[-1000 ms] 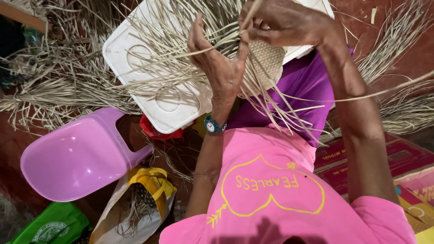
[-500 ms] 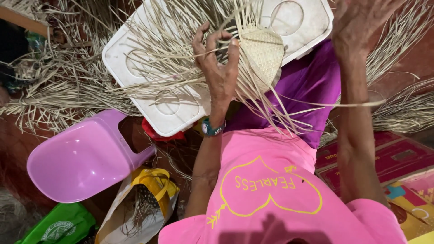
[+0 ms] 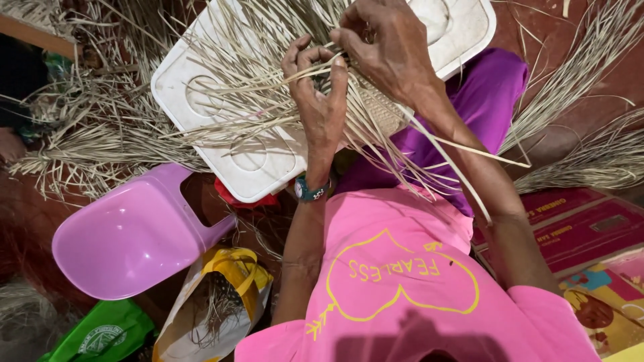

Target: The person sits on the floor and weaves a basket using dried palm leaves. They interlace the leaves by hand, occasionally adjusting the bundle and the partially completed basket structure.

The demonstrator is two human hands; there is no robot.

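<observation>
Left hand (image 3: 320,100) and right hand (image 3: 386,47) pinched pale straw strands (image 3: 268,80), apparently of a woven piece (image 3: 384,110), above a white plastic lid (image 3: 248,161).

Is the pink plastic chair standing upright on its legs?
No, the pink plastic chair lies tipped over on the floor beside the white tray.

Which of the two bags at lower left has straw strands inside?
The white-and-yellow bag, open with strands showing; the green bag beside it shows none.

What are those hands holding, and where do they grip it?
Both hands, left and right, hold a half-woven straw piece at its upper edge, pinching loose strands there.
</observation>
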